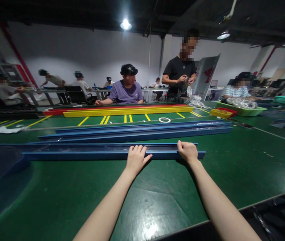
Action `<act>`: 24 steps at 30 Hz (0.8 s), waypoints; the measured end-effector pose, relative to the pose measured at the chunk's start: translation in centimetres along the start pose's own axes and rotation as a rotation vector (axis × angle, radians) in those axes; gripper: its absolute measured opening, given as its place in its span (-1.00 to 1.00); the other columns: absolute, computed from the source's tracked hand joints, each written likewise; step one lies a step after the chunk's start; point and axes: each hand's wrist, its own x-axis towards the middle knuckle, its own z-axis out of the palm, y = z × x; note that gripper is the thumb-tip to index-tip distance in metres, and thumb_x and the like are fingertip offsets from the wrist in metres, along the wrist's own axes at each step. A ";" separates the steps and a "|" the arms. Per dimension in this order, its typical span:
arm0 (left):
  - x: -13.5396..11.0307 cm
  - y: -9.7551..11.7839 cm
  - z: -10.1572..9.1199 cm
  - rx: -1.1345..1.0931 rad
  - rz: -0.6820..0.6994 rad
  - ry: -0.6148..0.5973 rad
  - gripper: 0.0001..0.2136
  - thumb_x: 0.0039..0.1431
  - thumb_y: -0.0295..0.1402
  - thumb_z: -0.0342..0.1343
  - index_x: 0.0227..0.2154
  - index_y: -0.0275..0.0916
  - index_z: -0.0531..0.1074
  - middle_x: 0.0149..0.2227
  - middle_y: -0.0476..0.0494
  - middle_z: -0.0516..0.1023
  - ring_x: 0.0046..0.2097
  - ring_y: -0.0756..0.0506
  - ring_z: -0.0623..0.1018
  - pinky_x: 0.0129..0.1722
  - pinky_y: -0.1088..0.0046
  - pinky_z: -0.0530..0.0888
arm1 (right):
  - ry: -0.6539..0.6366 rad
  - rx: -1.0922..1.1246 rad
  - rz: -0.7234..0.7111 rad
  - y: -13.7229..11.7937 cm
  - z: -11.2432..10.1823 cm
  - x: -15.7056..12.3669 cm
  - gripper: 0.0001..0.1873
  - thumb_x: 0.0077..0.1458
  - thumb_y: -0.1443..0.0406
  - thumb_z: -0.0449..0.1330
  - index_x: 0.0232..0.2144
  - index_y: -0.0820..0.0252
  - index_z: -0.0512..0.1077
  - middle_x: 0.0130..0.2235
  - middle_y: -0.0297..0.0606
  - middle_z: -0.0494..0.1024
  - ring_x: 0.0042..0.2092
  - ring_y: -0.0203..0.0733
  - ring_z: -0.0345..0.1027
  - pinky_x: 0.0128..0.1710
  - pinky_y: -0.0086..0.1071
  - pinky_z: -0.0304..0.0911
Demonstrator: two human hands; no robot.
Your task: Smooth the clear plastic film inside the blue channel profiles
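A long blue channel-shaped rail [82, 152] lies across the green table [157, 194] in front of me. My left hand [136, 158] rests on its near edge with the fingers curled over the rim. My right hand [187, 151] grips the same rail near its right end, fingers wrapped over the top. Both hands are closed on the rail.
Two more blue rails [137, 132] lie behind it, then a yellow rail [127, 112] and a red one [112, 107]. A white tape ring [164, 119] sits mid-table. Yellow and green trays [240, 110] stand at the right. People sit and stand across the table.
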 end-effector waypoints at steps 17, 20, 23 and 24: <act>0.0 0.2 0.2 0.075 0.038 -0.026 -0.70 0.12 -0.11 -0.12 -0.45 -0.25 0.33 -0.43 -0.10 0.40 -0.33 -0.09 0.35 -0.35 0.38 0.14 | 0.161 0.037 0.182 -0.9 0.2 -0.3 -0.50 0.07 0.20 -0.16 -0.73 0.28 0.37 -0.61 -0.19 0.41 -0.61 -0.41 0.03 -0.56 -0.45 -0.24; 0.0 0.2 0.3 0.085 0.039 -0.028 -0.70 0.12 -0.11 -0.13 -0.45 -0.25 0.32 -0.43 -0.10 0.40 -0.33 -0.09 0.35 -0.35 0.38 0.14 | 0.171 0.048 0.137 -1.8 0.3 -0.4 -0.52 0.07 0.21 -0.14 -0.74 0.27 0.33 -0.63 -0.22 0.40 -0.61 -0.42 0.02 -0.57 -0.46 -0.24; 0.0 0.2 0.4 0.090 0.039 -0.025 -0.69 0.12 -0.11 -0.13 -0.46 -0.25 0.32 -0.44 -0.10 0.39 -0.33 -0.09 0.34 -0.35 0.38 0.14 | 0.178 0.063 0.081 -2.7 0.2 -0.5 -0.53 0.07 0.21 -0.14 -0.75 0.27 0.30 -0.64 -0.24 0.38 -0.61 -0.43 0.04 -0.57 -0.47 -0.24; 0.0 0.2 0.4 0.091 0.038 -0.025 -0.69 0.12 -0.11 -0.13 -0.46 -0.25 0.32 -0.44 -0.10 0.39 -0.33 -0.09 0.34 -0.35 0.38 0.14 | 0.180 0.071 0.061 -2.9 0.2 -0.6 -0.53 0.07 0.21 -0.14 -0.76 0.27 0.29 -0.65 -0.24 0.37 -0.61 -0.43 0.05 -0.57 -0.47 -0.23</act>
